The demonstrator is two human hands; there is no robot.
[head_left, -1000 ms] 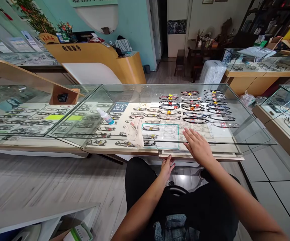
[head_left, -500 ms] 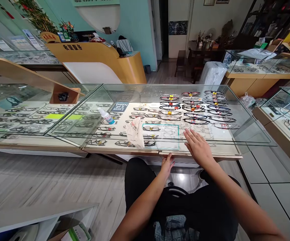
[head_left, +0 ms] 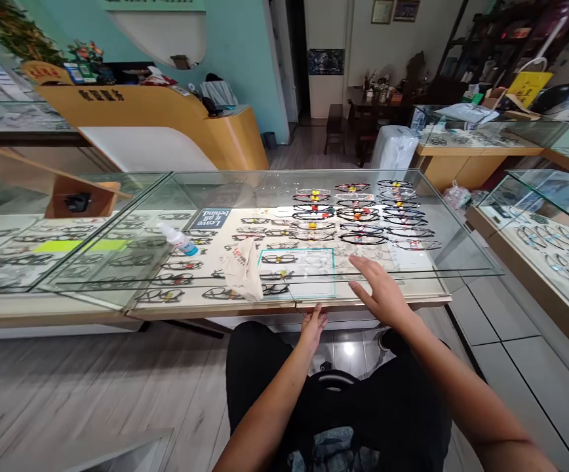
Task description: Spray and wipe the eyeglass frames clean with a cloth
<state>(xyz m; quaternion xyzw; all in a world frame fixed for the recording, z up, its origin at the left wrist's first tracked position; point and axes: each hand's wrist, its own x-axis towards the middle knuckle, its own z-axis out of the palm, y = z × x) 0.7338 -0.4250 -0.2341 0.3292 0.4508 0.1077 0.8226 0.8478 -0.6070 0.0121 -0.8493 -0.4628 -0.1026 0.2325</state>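
Observation:
My left hand (head_left: 313, 322) is at the front edge of a display drawer (head_left: 375, 303), fingertips against the wood and fingers partly curled at its underside. My right hand (head_left: 380, 288) is above the glass top near the counter's front, empty, thumb apart from the fingers. Below the glass lie rows of eyeglass frames (head_left: 360, 215), some with red or yellow tags. A pale cloth (head_left: 243, 270) rests crumpled on the glass left of my hands. Beyond it is a white spray bottle (head_left: 179, 239) with blue at its base. A teal-bordered sheet (head_left: 311, 272) shows under the glass.
A wooden stand (head_left: 80, 196) is on the counter at the left. Another glass case (head_left: 550, 242) borders the aisle on the right. A yellow wooden desk (head_left: 235, 137) and a plastic-wrapped suitcase (head_left: 395, 147) stand behind the counter. My knees are just below the drawer edge.
The view has shifted, so the counter appears farther left. My right hand's thumb has spread from its fingers, and the hand is tilted more upright. My left hand stays at the drawer edge.

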